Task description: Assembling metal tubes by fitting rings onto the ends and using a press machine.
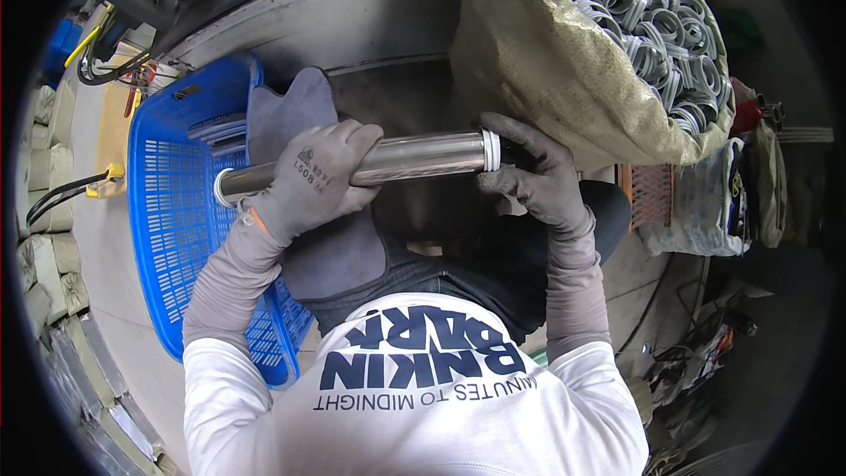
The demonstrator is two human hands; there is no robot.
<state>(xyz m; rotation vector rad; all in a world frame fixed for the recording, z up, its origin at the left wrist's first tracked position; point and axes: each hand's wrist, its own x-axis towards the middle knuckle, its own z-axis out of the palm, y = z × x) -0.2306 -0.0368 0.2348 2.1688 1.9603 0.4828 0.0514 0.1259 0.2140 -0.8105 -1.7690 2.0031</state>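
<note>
A shiny metal tube (423, 156) lies nearly level across my lap, its right end slightly higher. My left hand (322, 172), in a grey glove, is wrapped round it left of the middle. White rings sit at both ends: one ring (223, 188) at the left end and another ring (492, 151) at the right. My right hand (538, 172), gloved too, has thumb and fingers curved about the right-end ring, closed on its edge. A grey pad (330, 260) covers my left thigh beneath the tube.
A blue plastic basket (150, 203) stands at my left, with several metal pieces (220, 130) in it. At the far right, a large woven sack (529, 62) is filled with light grey rings (656, 22). A wrapped plastic bundle (701, 203) lies right of my knee.
</note>
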